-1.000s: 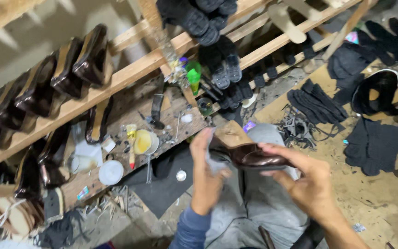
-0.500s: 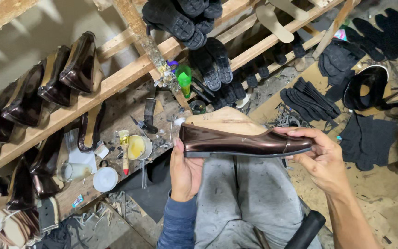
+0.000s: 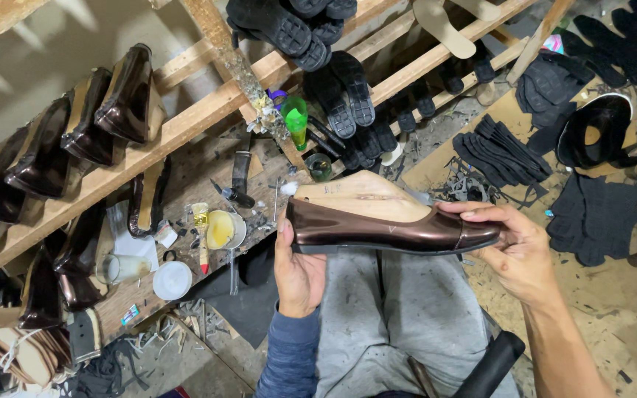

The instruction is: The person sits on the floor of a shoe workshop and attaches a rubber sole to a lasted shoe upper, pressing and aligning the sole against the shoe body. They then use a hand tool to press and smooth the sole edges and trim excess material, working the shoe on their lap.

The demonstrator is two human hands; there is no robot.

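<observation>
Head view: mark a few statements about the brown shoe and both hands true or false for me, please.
1. Both hands hold the brown shoe. True: the left hand has the heel end, the right hand the toe end.
2. The shoe lies on the bench. False: it is held up over the person's lap.
3. A wooden form sits inside the shoe. True.
4. The green bottle is in the right hand. False: it stands by the wooden rack.

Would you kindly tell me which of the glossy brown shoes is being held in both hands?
The brown flat shoe on a pale wooden last, held level between the left hand at its heel and right hand at its toe. The others rest on the wooden rack.
</observation>
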